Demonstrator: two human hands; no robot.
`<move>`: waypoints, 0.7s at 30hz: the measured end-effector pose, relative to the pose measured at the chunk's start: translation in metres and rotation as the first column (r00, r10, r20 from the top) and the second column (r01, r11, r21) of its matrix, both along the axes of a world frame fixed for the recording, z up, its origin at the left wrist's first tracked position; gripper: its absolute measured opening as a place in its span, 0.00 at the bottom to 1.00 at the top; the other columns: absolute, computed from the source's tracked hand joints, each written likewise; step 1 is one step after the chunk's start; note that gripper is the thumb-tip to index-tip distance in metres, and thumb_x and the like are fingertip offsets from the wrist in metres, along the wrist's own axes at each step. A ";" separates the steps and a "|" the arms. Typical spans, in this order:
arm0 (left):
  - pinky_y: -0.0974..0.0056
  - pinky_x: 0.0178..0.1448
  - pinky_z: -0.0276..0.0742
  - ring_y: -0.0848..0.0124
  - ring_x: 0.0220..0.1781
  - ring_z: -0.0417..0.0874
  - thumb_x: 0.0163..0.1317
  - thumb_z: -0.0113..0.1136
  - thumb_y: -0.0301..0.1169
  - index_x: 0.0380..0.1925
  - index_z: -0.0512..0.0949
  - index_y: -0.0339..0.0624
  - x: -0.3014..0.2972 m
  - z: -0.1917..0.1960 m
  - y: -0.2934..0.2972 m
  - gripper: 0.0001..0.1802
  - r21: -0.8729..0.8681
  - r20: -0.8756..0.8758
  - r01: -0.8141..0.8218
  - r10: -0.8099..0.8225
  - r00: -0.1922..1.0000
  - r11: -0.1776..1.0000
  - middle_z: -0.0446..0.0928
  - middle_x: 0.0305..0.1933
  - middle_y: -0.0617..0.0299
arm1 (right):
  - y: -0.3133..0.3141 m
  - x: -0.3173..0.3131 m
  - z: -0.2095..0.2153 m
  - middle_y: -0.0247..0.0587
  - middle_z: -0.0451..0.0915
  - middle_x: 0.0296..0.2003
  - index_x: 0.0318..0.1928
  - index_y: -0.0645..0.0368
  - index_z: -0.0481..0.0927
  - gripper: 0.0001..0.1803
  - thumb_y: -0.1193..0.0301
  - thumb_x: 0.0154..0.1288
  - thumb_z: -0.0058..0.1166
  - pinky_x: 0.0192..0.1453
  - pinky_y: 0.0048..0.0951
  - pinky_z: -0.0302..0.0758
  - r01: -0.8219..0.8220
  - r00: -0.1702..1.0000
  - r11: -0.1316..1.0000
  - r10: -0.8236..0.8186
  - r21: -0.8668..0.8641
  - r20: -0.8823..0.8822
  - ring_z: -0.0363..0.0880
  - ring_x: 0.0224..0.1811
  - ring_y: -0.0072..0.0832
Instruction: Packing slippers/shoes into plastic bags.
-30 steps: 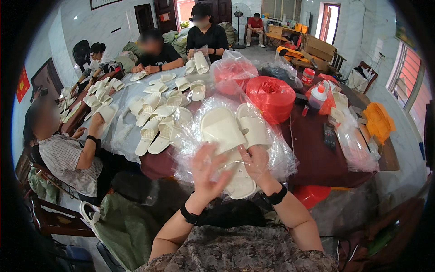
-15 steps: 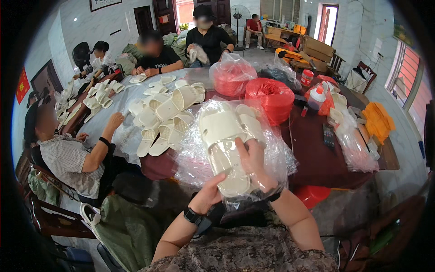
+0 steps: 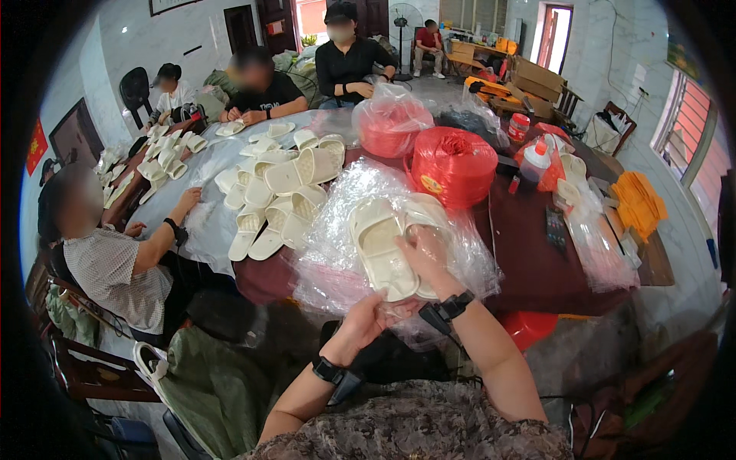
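Note:
A pair of cream slippers (image 3: 381, 263) lies toe-away in front of me, over a pile of clear plastic bags (image 3: 330, 264). My right hand (image 3: 424, 254) has its fingers on the right-hand slipper and holds the pair down. At the heels, my left hand (image 3: 363, 320) pinches the edge of a clear bag (image 3: 399, 310) that seems to be around the slippers; film glare hides how far they sit inside. More cream slippers (image 3: 287, 176) are heaped just left of the bags.
Rolls of red plastic twine (image 3: 454, 170) stand beyond the slippers. At the right are a bottle (image 3: 534, 162), a remote control (image 3: 555, 228) and orange bags (image 3: 639, 201). A co-worker (image 3: 115, 261) sits at the left; others are along the far side. A red stool (image 3: 527, 330) is under the table.
The slippers have been lowered and turned so their openings face up. My right hand has moved over the right slipper; my left hand has shifted to the bag's near edge.

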State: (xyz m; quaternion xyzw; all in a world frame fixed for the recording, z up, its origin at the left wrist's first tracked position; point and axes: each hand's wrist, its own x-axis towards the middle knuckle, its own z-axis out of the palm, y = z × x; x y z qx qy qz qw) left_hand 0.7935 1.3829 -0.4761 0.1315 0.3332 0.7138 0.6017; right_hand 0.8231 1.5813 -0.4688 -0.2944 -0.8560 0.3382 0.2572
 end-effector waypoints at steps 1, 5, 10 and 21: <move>0.54 0.68 0.73 0.51 0.64 0.76 0.77 0.33 0.36 0.66 0.58 0.25 0.005 0.004 -0.002 0.27 -0.028 -0.109 0.012 -0.015 0.994 1.000 0.72 0.63 0.40 | 0.002 0.008 0.002 0.53 0.82 0.32 0.34 0.63 0.79 0.21 0.54 0.62 0.59 0.44 0.47 0.74 -0.006 1.000 0.993 0.009 0.119 -0.023 0.81 0.39 0.49; 0.55 0.67 0.73 0.54 0.64 0.77 0.77 0.34 0.36 0.66 0.60 0.26 0.026 0.009 0.003 0.26 -0.053 -0.276 0.040 -0.053 0.960 0.998 0.73 0.62 0.43 | 0.005 0.028 0.000 0.50 0.81 0.30 0.33 0.63 0.79 0.17 0.59 0.60 0.61 0.44 0.45 0.74 0.056 0.965 0.990 -0.021 0.127 -0.263 0.80 0.36 0.47; 0.54 0.64 0.76 0.55 0.61 0.79 0.77 0.34 0.35 0.65 0.62 0.27 0.035 0.008 0.010 0.25 -0.047 -0.097 0.079 -0.084 0.992 0.996 0.74 0.60 0.43 | 0.013 0.045 -0.006 0.51 0.81 0.32 0.37 0.64 0.78 0.16 0.61 0.63 0.58 0.45 0.46 0.73 0.118 0.974 0.984 -0.088 0.136 -0.209 0.79 0.37 0.48; 0.51 0.62 0.77 0.54 0.58 0.80 0.75 0.34 0.34 0.61 0.66 0.28 0.030 -0.008 0.014 0.23 -0.100 -0.052 -0.062 0.057 0.997 0.993 0.77 0.57 0.44 | -0.030 0.082 0.007 0.68 0.73 0.55 0.66 0.72 0.61 0.32 0.64 0.69 0.50 0.67 0.50 0.63 -0.143 0.986 0.966 0.121 0.213 0.115 0.69 0.62 0.59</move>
